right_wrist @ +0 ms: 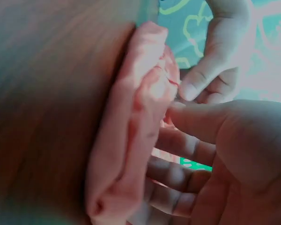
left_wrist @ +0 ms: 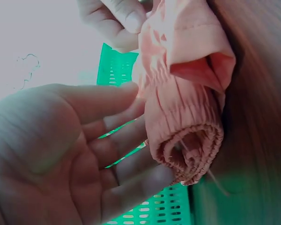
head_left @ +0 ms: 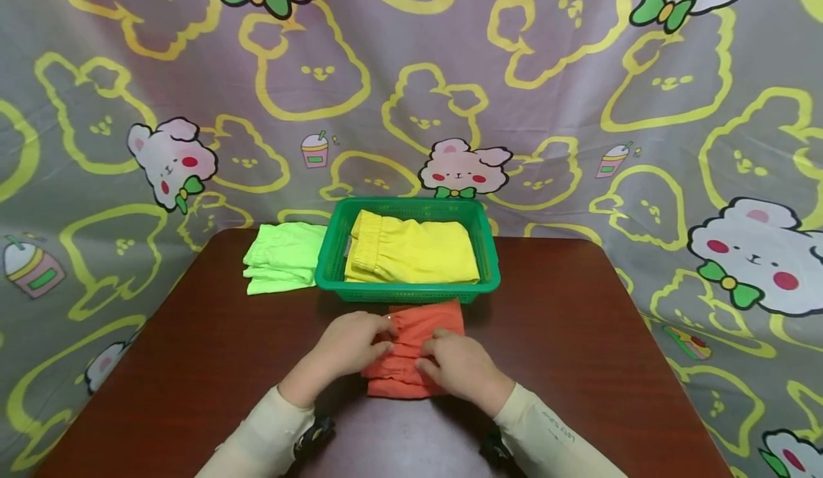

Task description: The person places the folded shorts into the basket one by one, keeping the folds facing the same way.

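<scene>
Folded orange-red elastic-waist shorts or trousers [head_left: 411,385] lie on the table in front of the basket. Their gathered waistband [left_wrist: 182,112] forms a rolled end in the left wrist view, with a thin cord hanging out. My left hand [head_left: 353,342] touches the garment's left side, its fingers fairly straight against the cloth. On the right side rests my right hand [head_left: 466,367], thumb and loosely bent fingers on the fabric. In the right wrist view the garment's folded edge [right_wrist: 117,154] faces the camera, and the right hand's fingertips are partly hidden behind it.
A green plastic basket [head_left: 408,292] stands just behind the garment and holds a folded yellow garment [head_left: 418,249]. Left of the basket lies a folded lime-green garment [head_left: 286,256]. The brown table [head_left: 559,335] ends at a patterned cloth backdrop [head_left: 553,78].
</scene>
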The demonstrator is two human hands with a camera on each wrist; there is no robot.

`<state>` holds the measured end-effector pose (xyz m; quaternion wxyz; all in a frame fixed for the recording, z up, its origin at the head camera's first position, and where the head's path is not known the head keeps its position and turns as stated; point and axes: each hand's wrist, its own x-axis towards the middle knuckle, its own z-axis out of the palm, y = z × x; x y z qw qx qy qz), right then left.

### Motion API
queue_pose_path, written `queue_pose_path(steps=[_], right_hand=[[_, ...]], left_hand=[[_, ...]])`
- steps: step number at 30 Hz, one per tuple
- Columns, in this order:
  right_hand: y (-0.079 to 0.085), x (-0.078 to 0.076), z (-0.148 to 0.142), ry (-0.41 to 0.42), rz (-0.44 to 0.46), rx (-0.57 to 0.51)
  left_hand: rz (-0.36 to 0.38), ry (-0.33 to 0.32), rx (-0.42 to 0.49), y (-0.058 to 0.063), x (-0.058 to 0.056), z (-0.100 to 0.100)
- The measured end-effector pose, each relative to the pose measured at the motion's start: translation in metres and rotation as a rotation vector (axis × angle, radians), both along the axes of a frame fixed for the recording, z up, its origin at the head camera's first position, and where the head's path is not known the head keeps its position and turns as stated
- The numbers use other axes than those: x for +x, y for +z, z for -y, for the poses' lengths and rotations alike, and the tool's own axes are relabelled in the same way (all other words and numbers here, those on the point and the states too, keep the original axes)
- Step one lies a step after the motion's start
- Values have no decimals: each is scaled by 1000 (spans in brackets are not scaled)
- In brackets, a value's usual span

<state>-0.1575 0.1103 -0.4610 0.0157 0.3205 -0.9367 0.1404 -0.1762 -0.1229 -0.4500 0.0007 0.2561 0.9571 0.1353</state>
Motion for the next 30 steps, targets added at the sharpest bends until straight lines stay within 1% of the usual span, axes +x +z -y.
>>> queue_pose_path(steps=[3,7,9,11,14,17,21,23,28,30], right_hand=[[2,-3,-3,-19,15,-32],[6,-8,-7,-71,29,-76],[9,-9,-9,-100,26,-97],[12,-11,-11,-132,25,-113],[15,-14,-15,-180,44,-135],[18,-18,-20,-242,85,-144],[20,-23,-27,-318,142,-140],[21,-24,-31,-346,180,-129],[23,-26,-38,-400,280,-80],[24,-26,-40,-417,312,-63]], left_hand=[[82,77,101,2,-3,0],[171,190,208,3,-8,2],[193,240,224,2,-10,4],[203,280,217,2,-12,5],[226,319,189,2,-11,8],[252,336,178,1,-10,10],[282,342,201,-1,-10,13],[304,321,211,-3,-11,14],[378,241,250,-9,-17,19],[396,227,268,-12,-19,21]])
